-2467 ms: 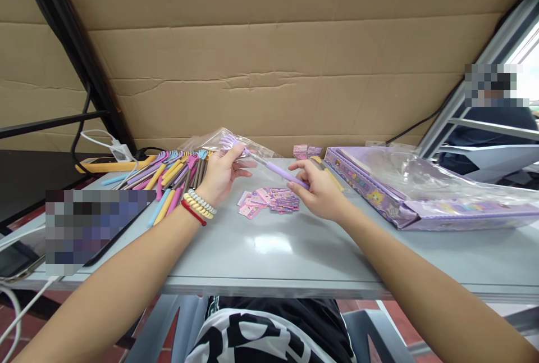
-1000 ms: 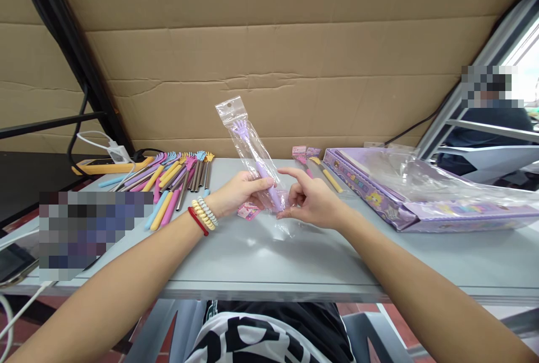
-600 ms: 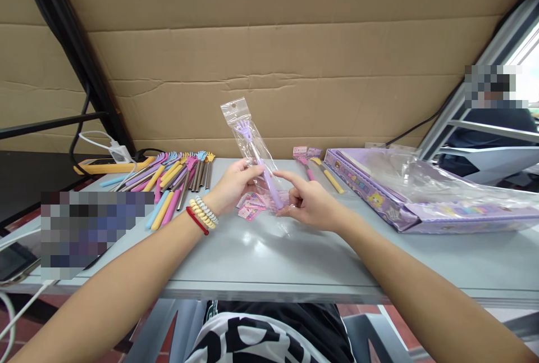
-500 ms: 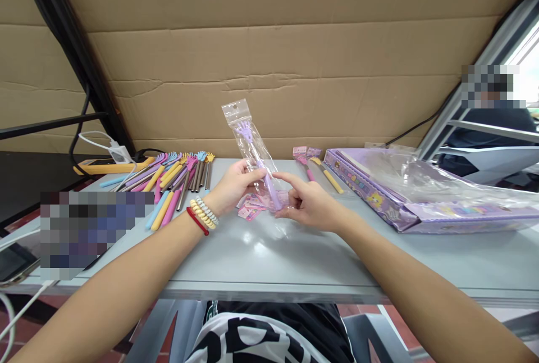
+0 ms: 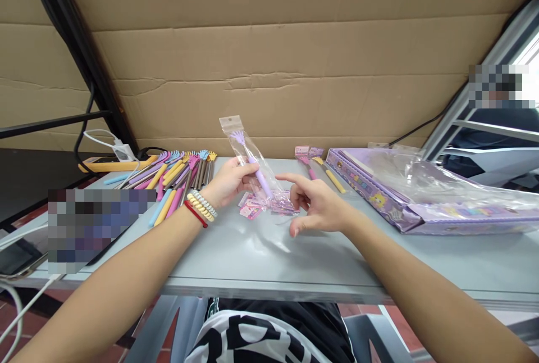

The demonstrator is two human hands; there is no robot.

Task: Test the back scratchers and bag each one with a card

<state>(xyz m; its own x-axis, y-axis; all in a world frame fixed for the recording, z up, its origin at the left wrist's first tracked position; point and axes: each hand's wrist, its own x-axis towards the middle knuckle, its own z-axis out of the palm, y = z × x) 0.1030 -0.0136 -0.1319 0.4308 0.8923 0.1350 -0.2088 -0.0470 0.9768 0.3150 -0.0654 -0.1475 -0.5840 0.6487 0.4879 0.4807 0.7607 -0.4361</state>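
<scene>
My left hand (image 5: pixel 231 182) pinches a clear plastic bag (image 5: pixel 231 123) with a purple back scratcher (image 5: pixel 261 178) inside, its small hand-shaped head toward the bag's top. The bag is tilted, top to the upper left. My right hand (image 5: pixel 318 205) is open beside the bag's lower end, index finger pointing left and thumb spread, with nothing in it. Below the bag, several pink printed cards (image 5: pixel 251 206) lie on the grey table (image 5: pixel 236 262). To the left lies a pile of back scratchers (image 5: pixel 174 175) with pink, yellow, blue and purple handles.
Bagged back scratchers, a pink one (image 5: pixel 310 171) and a yellow one (image 5: pixel 334 179), lie with cards behind my right hand. A purple box (image 5: pixel 379 197) with clear bags (image 5: pixel 412 175) stands at right. Cables and a white plug (image 5: pixel 123 151) sit at left. Another person (image 5: pixel 497 127) is at far right.
The bag with the purple back scratcher has moved slightly down and left in my left hand. My right hand has let go of its lower end and opened, thumb and index finger apart.
</scene>
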